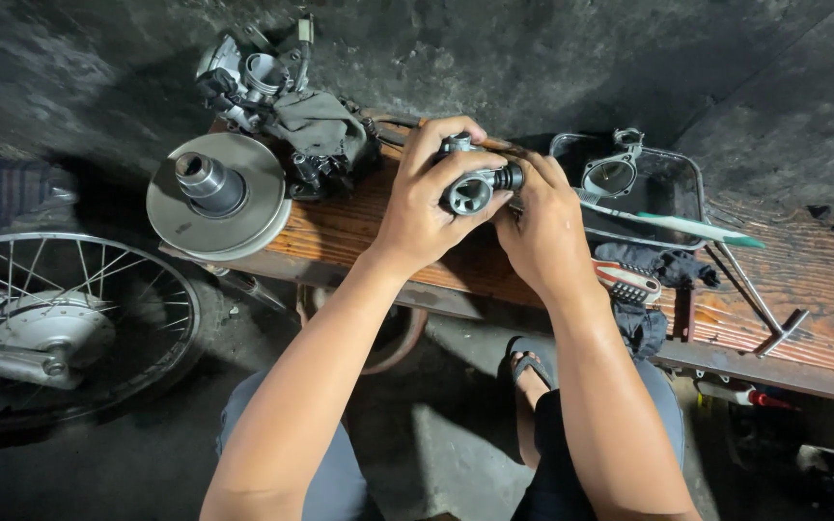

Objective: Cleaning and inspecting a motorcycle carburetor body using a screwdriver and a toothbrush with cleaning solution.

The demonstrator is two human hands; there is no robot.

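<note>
A spoked wheel (60, 323) lies on the floor left of the long wooden table (822, 289), which carries a round metal pulley disc (219, 193), a black tray (663, 188) and a toothbrush (673, 224). Above the table's middle, the left hand (422, 207) has its grip wrapped around a small metal carburetor body (470, 188), while the right hand (542, 227) has its grip pressed on the part's black end.

Carburetor body (470, 188): silver-grey metal. Counter (340, 227): reddish-brown wood, striped grain. Pulley disc (219, 198): dull silver. Tray (673, 188): black. Toothbrush (673, 224): white and green.
</note>
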